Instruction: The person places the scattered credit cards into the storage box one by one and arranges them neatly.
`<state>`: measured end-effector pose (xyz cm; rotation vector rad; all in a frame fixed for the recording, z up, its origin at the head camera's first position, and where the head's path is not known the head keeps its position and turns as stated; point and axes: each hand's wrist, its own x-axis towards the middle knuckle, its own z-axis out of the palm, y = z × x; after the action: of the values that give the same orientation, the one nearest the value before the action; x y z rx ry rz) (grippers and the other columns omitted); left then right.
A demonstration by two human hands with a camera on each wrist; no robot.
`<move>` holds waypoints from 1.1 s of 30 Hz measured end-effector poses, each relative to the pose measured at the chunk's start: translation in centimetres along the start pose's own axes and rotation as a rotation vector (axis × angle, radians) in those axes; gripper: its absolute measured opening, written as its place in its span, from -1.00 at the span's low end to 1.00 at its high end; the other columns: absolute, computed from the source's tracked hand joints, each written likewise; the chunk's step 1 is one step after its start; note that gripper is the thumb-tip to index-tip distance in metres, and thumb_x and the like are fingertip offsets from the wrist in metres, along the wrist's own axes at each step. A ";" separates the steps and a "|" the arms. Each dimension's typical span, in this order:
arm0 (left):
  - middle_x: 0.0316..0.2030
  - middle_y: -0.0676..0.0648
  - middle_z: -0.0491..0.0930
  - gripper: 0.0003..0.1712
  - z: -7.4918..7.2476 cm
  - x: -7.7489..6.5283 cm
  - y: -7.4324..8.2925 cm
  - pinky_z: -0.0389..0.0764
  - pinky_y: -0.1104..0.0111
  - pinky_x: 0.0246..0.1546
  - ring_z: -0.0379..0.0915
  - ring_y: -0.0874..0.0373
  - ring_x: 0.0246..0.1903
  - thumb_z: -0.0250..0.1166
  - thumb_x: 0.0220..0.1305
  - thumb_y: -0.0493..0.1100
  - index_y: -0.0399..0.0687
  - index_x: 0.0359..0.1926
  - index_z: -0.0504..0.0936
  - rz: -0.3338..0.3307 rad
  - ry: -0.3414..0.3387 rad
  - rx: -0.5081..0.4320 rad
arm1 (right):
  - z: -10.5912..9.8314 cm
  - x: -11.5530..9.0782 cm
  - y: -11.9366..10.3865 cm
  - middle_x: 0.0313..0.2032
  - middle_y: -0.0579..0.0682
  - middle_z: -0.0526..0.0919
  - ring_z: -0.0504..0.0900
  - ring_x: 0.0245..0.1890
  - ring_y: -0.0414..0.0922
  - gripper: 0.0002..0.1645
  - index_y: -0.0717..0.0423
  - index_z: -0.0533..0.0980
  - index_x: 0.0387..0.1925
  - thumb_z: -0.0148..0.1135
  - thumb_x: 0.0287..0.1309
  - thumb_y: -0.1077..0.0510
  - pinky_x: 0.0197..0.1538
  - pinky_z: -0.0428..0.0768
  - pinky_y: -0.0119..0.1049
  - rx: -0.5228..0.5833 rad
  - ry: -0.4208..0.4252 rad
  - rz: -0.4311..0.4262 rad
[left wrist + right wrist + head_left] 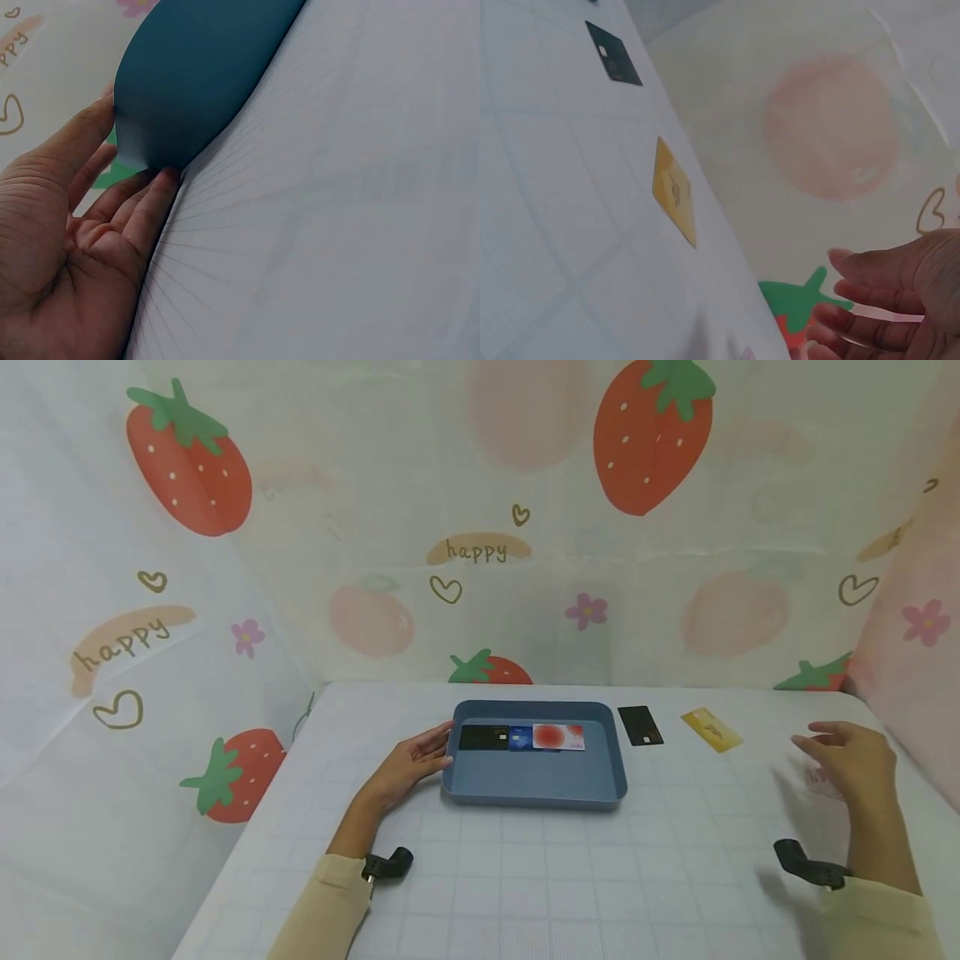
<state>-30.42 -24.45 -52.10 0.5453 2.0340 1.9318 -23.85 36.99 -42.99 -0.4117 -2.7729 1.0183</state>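
Note:
My left hand (408, 768) touches the left end of a blue-grey rectangular tray (525, 797), its fingers and thumb against the side wall. Along the tray's back part lie a black card (482, 737), a blue card (520, 739) and a white card with red circles (551, 737), overlapping in a row. Raised above the table at the right, my right hand (855, 764) has loosely bent fingers with nothing between them. Under it lies a pale pinkish card (819, 781), partly hidden by the hand. The right wrist view shows the yellow card (673, 191) left of that hand.
Between tray and right hand, a second black card (641, 726) and the yellow card lie on the white gridded table (525, 877). A hanging cloth with strawberries (652, 435) rises behind the table's back edge and along both sides.

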 end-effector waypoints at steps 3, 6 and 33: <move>0.51 -0.14 0.21 -0.21 0.0 0.0 0.0 0.39 0.40 0.31 0.16 -0.01 0.47 0.30 0.40 -0.29 -0.08 0.56 0.21 -0.002 -0.001 -0.002 | 0.0 0.0 0.6 0.14 0.54 0.49 0.48 0.06 0.39 -0.31 0.51 0.42 0.23 0.21 0.41 -0.03 -0.06 0.44 0.11 0.002 0.018 -0.003; 0.51 -0.16 0.20 -0.21 0.0 0.1 0.0 0.40 0.41 0.30 0.16 -0.01 0.47 0.30 0.40 -0.31 -0.10 0.56 0.21 0.000 0.000 0.001 | -0.1 0.0 1.2 0.14 0.55 0.48 0.41 0.12 0.43 -0.32 0.53 0.41 0.22 0.20 0.41 -0.02 0.06 0.39 0.25 -0.011 0.038 -0.001; 0.52 -0.18 0.18 -0.20 0.1 0.0 0.3 0.40 0.42 0.29 0.14 -0.04 0.48 0.31 0.40 -0.30 -0.13 0.56 0.19 0.006 0.001 -0.010 | -2.6 -0.4 3.6 0.15 0.57 0.44 0.35 0.15 0.51 -0.21 0.56 0.32 0.26 0.25 0.34 -0.04 0.04 0.42 0.27 -0.073 0.018 0.229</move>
<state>-30.39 -24.34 -51.78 0.5487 2.0244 1.9443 -22.09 41.03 -43.41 -0.7601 -2.8009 0.9533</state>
